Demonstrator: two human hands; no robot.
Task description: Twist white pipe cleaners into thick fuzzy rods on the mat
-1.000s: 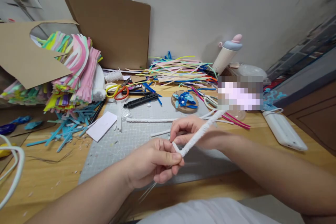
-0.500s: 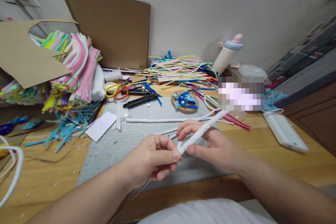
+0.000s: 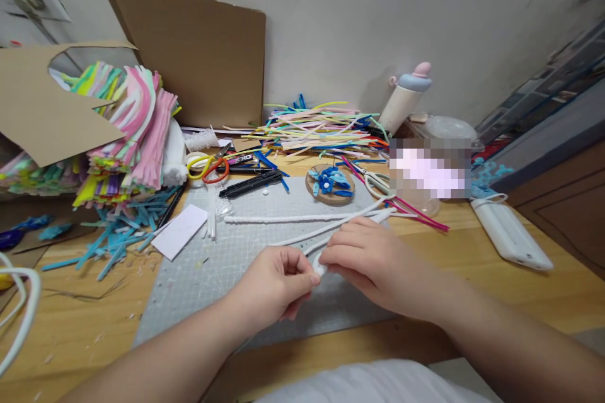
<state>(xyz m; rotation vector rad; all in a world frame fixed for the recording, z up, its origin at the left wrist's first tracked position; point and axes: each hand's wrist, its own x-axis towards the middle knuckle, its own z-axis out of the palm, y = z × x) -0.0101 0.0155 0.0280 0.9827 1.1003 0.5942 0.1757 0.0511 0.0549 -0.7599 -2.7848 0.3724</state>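
Between my two hands is a fuzzy white pipe cleaner (image 3: 320, 264), bent near its end. My left hand (image 3: 278, 280) pinches that end between thumb and fingertips. My right hand (image 3: 373, 258) is closed over the strand, its back toward me, covering much of it; the far part shows beyond the knuckles. Another white pipe cleaner (image 3: 283, 220) lies across the grey cutting mat (image 3: 189, 289), with further white strands behind my hands. Farther back, a blue pipe-cleaner flower (image 3: 328, 182) sits on a round wooden disc (image 3: 309, 186).
Scissors with yellow and orange handles (image 3: 208, 168), a black cutter (image 3: 250, 184) and a white card (image 3: 180, 232) lie left of centre. Colourful pipe cleaners (image 3: 316, 129) are heaped by the wall. A white power bank (image 3: 513, 233) lies right; bundled pipe cleaners (image 3: 155, 132) stand left.
My right hand has turned over and closed around the white pipe cleaner. The strand that stood up across that hand has swung lower. My left hand keeps its pinch.
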